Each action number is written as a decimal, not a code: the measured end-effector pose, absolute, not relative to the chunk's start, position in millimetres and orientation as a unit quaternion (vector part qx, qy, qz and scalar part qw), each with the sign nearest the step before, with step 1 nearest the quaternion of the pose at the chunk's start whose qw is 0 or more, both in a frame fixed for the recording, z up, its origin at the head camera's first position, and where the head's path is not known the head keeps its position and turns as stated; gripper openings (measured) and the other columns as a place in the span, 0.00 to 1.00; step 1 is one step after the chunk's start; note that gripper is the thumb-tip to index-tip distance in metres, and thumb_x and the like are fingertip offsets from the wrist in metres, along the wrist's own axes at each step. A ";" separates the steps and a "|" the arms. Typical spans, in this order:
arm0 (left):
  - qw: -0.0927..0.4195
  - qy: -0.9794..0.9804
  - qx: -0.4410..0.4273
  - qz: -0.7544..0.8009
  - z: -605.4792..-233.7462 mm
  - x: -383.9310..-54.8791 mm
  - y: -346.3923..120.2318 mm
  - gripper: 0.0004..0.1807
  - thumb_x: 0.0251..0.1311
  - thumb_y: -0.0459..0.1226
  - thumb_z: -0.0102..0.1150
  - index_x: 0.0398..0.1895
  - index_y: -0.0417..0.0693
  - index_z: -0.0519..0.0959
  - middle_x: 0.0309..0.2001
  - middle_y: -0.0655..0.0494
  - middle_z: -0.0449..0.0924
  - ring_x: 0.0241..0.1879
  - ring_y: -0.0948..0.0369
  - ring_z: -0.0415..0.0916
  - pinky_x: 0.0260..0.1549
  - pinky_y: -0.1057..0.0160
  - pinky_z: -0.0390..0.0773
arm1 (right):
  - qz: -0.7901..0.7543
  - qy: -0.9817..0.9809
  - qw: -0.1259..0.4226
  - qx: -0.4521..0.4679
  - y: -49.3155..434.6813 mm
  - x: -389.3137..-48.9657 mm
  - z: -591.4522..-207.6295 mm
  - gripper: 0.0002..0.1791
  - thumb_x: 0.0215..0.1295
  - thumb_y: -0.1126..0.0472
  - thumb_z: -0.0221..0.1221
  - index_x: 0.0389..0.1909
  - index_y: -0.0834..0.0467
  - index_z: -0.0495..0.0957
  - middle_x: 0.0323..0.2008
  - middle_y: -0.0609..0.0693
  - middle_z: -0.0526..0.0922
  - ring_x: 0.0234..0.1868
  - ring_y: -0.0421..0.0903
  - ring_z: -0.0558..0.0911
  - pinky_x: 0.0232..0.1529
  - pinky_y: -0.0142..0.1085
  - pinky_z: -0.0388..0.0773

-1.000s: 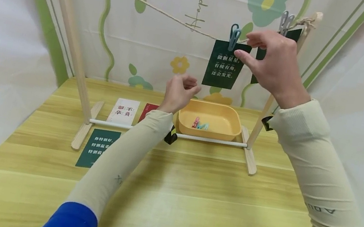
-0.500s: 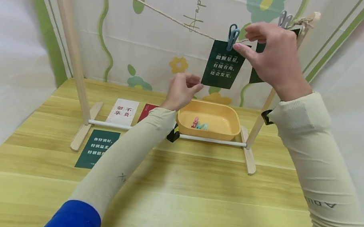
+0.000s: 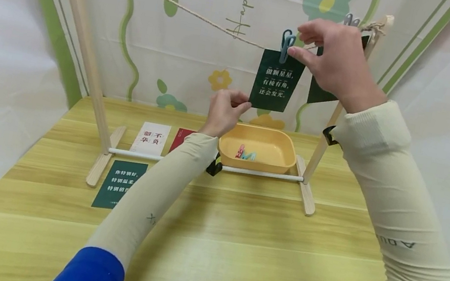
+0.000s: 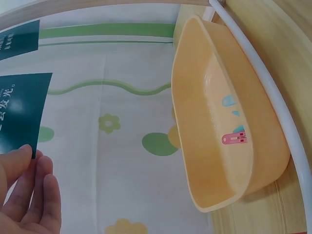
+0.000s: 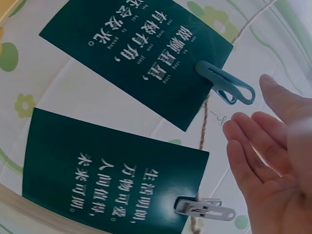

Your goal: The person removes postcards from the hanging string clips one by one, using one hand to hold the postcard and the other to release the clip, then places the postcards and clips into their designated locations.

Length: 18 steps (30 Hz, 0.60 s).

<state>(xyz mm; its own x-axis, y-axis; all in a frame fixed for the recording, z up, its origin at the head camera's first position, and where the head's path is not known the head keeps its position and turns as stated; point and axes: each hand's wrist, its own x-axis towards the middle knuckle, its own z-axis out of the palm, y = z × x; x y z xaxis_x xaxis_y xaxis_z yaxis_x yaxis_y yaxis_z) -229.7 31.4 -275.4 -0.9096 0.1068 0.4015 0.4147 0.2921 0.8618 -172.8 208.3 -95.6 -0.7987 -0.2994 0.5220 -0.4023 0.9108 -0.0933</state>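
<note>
A dark green card [image 3: 277, 82] with white writing hangs from a rope [image 3: 177, 3], held there by a blue-grey clothespin [image 3: 285, 50]. My left hand [image 3: 225, 110] pinches the card's lower left corner; in the left wrist view its thumb and fingers [image 4: 43, 168] meet at that corner. Beside the clothespin is my right hand [image 3: 337, 55], thumb and fingers spread, and the right wrist view shows a gap between them and the clothespin. To the right, a second green card [image 5: 114, 170] hangs by a grey clothespin [image 5: 207, 208], partly hidden by my right hand in the head view.
A wooden frame [image 3: 83, 45] carries the rope, with a white crossbar [image 3: 264, 174] low down. Behind the bar sits a yellow basin [image 3: 226, 161] with several small clothespins. On the table lie a white card [image 3: 150, 139], a red card [image 3: 180, 138] and another green card [image 3: 117, 187].
My left hand has come slightly right and now grips the hanging card's corner. My right hand has shifted a little left and up, closer to the blue-grey clothespin.
</note>
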 end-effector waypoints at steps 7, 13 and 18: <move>0.158 -0.796 -0.165 -0.561 -277.2 -232.9 28.5 0.08 0.73 0.36 0.65 0.47 0.41 0.88 0.45 0.46 0.90 0.43 0.54 0.84 0.45 0.60 0.84 | 0.078 -0.959 0.214 0.171 200.7 -175.9 -86.3 0.29 0.79 0.52 0.59 0.74 0.60 0.72 0.69 0.60 0.80 0.71 0.58 0.79 0.75 0.51 0.73; 0.167 -0.794 -0.161 -0.561 -276.8 -233.6 27.6 0.08 0.72 0.35 0.65 0.46 0.40 0.89 0.44 0.45 0.90 0.42 0.54 0.84 0.43 0.61 0.83 | 0.055 -0.970 0.174 0.163 199.0 -182.6 -79.1 0.31 0.80 0.54 0.58 0.78 0.61 0.67 0.72 0.62 0.76 0.73 0.59 0.75 0.78 0.52 0.69; 0.169 -0.794 -0.158 -0.563 -276.1 -233.2 26.8 0.08 0.72 0.35 0.66 0.46 0.39 0.89 0.43 0.45 0.89 0.42 0.54 0.84 0.43 0.61 0.83 | 0.049 -0.973 0.150 0.168 197.6 -187.5 -75.7 0.31 0.80 0.56 0.58 0.78 0.61 0.66 0.73 0.63 0.74 0.74 0.61 0.74 0.77 0.53 0.69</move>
